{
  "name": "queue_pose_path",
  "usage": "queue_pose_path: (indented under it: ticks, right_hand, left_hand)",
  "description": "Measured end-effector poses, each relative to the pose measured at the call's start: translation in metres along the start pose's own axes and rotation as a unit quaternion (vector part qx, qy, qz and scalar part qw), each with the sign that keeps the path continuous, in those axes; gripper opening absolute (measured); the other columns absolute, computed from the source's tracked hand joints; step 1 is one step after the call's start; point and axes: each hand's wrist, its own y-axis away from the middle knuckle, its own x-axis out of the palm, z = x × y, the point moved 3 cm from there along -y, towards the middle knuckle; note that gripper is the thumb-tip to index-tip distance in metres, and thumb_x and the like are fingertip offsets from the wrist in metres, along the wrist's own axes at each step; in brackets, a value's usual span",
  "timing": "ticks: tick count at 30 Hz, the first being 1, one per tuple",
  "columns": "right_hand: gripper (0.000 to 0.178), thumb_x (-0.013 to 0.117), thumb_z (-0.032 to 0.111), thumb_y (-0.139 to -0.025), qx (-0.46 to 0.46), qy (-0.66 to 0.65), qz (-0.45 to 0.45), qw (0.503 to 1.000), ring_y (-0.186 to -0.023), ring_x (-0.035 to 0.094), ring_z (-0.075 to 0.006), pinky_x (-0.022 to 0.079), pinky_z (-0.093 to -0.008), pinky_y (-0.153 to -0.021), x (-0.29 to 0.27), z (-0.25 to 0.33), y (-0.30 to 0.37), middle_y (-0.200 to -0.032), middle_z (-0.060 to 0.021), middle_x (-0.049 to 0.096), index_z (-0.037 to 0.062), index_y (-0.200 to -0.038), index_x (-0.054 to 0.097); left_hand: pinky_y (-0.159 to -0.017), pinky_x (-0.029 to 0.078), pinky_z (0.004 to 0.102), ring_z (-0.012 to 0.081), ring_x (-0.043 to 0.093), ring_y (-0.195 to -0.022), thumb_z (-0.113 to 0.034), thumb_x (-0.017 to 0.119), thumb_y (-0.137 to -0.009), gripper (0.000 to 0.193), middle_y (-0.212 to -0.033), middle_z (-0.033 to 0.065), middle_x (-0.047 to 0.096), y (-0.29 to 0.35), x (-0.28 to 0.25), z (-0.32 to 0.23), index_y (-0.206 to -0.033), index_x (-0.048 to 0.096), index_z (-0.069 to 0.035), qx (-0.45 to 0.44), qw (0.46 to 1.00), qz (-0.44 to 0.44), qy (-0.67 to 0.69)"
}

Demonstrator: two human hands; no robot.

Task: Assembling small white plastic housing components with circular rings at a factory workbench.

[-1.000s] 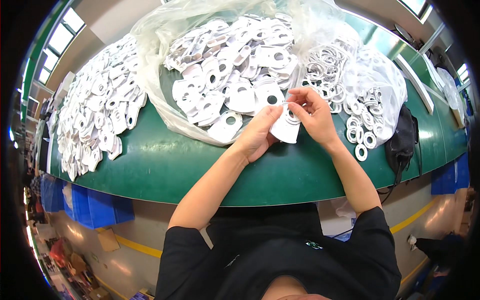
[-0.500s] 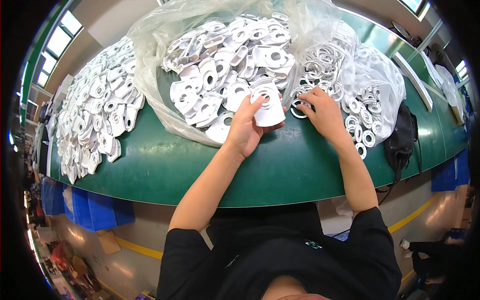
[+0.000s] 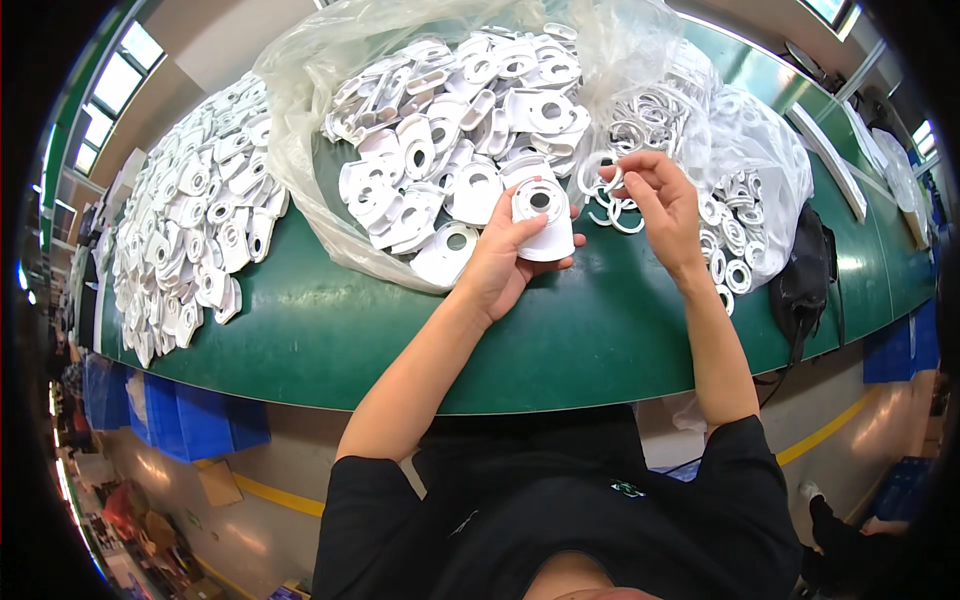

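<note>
My left hand (image 3: 505,252) is closed around a white plastic housing (image 3: 545,238), rounded at the far end and flat at the near end, with a round hole in it. The thumb lies on its face close to the hole. To the right, my right hand (image 3: 664,208) pinches a white ring (image 3: 598,174) between thumb and fingers, lifted a little above the table. Under that hand lie a few loose rings (image 3: 626,219). Beyond my left hand, similar white housings (image 3: 456,243) fill an opened clear plastic bag (image 3: 292,190).
More white housings (image 3: 200,215) are heaped on the green table (image 3: 400,345) at the left. At the right, clear bags (image 3: 775,170) hold white rings, some spilling out. A black bag (image 3: 805,270) sits near the right edge. Blue bins (image 3: 195,415) stand below the table.
My right hand has risen from the loose rings with one ring pinched in it. The housing in my left hand has shifted slightly right and nearer, its thumb now closer to the hole.
</note>
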Motion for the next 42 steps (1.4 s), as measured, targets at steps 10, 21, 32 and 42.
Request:
queue_pose_path:
  ticks: [10,21,32,42]
  right_hand:
    - [0.018,0.058,0.003,-0.09,0.057,-0.027,0.094,0.994,-0.08,0.058,-0.0082,0.047,-0.0221,-0.073,0.016,-0.007,0.009,-0.092,-0.0061,0.066,0.0002,-0.107,0.059]
    - [0.028,0.06,-0.006,-0.078,-0.144,0.231,0.194,0.943,-0.076,0.054,-0.0166,0.045,-0.0274,-0.064,0.028,0.007,0.016,-0.09,-0.0037,0.053,0.0095,-0.1,0.069]
    - [0.031,0.062,-0.004,-0.074,-0.201,0.262,0.239,0.913,-0.077,0.059,-0.021,0.049,-0.0305,-0.064,0.028,0.008,0.016,-0.091,-0.0044,0.056,0.0112,-0.099,0.069]
    - [0.016,0.059,0.011,-0.09,0.06,0.09,0.18,0.978,-0.077,0.055,-0.0086,0.042,-0.0215,-0.068,0.018,-0.009,0.01,-0.081,-0.0024,0.06,0.0011,-0.099,0.068]
  left_hand:
    - [-0.069,0.056,0.0281,0.0251,0.066,-0.095,0.002,0.053,-0.082,0.053,-0.117,0.015,0.058,0.001,0.0,0.008,-0.131,0.035,-0.004,-0.019,0.988,0.019,-0.149]
    - [-0.053,0.046,0.0217,0.0164,0.066,-0.08,0.0,0.047,-0.079,0.049,-0.103,0.0103,0.061,0.007,0.006,0.008,-0.127,0.04,-0.001,-0.062,0.981,0.075,-0.169]
    - [-0.052,0.043,0.019,0.0167,0.067,-0.084,-0.012,0.051,-0.089,0.05,-0.103,0.0126,0.064,0.004,0.001,0.013,-0.135,0.034,-0.003,-0.094,0.975,0.119,-0.162]
    - [-0.057,0.046,0.0251,0.0116,0.063,-0.069,-0.015,0.052,-0.093,0.033,-0.098,0.0081,0.063,0.009,0.007,0.005,-0.122,0.044,-0.002,0.063,0.911,0.075,-0.401]
